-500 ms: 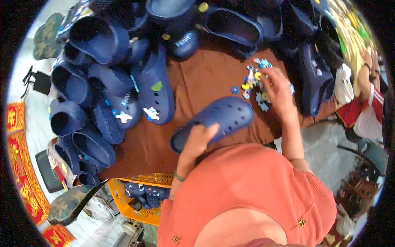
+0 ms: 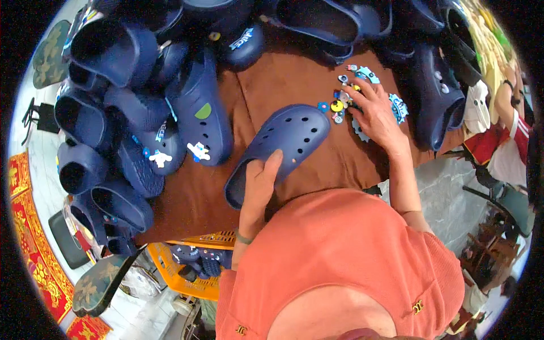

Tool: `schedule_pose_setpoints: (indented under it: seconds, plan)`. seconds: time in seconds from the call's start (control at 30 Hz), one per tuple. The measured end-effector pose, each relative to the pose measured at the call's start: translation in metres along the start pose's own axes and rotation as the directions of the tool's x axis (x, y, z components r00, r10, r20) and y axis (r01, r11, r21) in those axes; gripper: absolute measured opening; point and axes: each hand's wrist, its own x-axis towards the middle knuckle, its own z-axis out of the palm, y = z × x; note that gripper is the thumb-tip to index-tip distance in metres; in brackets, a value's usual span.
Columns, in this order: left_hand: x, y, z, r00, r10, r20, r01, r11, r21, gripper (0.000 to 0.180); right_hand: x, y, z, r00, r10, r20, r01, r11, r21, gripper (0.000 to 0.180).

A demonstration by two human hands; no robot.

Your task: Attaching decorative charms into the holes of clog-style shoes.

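A navy blue clog (image 2: pixel 292 133) with holes in its upper is gripped by my left hand (image 2: pixel 259 181), thumb on the upper and fingers hidden inside or beneath. Its toe points up and to the right. My right hand (image 2: pixel 377 116) rests over a scatter of small shoe charms (image 2: pixel 338 106), fingers spread and bent among them; whether a charm is between the fingertips is hidden. A larger light-blue charm (image 2: pixel 398 109) lies just right of that hand. Left of the held clog sits another navy clog (image 2: pixel 199 127) with a green half-round charm and a white figure charm.
Many navy clogs (image 2: pixel 113 51) are heaped along the left and far sides of the brown cloth (image 2: pixel 258 85). One clog (image 2: pixel 433 102) stands at the right. An orange crate (image 2: pixel 164 272) holding more clogs is below the table's near left edge. Another person's arm (image 2: pixel 506 99) shows far right.
The held clog has turned toe-upward and shifted slightly left with my left hand. My right hand has come down lower and further left, onto the charms. The view has shifted a little.
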Motion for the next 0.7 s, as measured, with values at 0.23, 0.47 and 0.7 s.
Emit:
schedule_pose_setpoints:
  seconds: [0.23, 0.47, 0.7]
  plan:
    - [0.003, 0.000, 0.001, 0.993, 0.080, 0.088, -0.080, 0.997, -0.001, 0.037, 0.014, 0.005, 0.003, 0.996, -0.075, -0.043, 0.066, 0.982, -0.177, 0.039]
    - [-0.001, 0.008, -0.004, 0.985, 0.088, 0.151, -0.103, 0.990, 0.093, 0.038, 0.005, -0.001, 0.011, 0.964, 0.154, -0.219, -0.087, 0.954, 0.286, 0.026]
    - [0.005, -0.006, -0.007, 0.977, 0.111, 0.180, -0.120, 0.992, 0.043, 0.040, 0.014, -0.038, 0.009, 0.949, -0.159, -0.273, 0.238, 0.929, 0.285, 0.028]
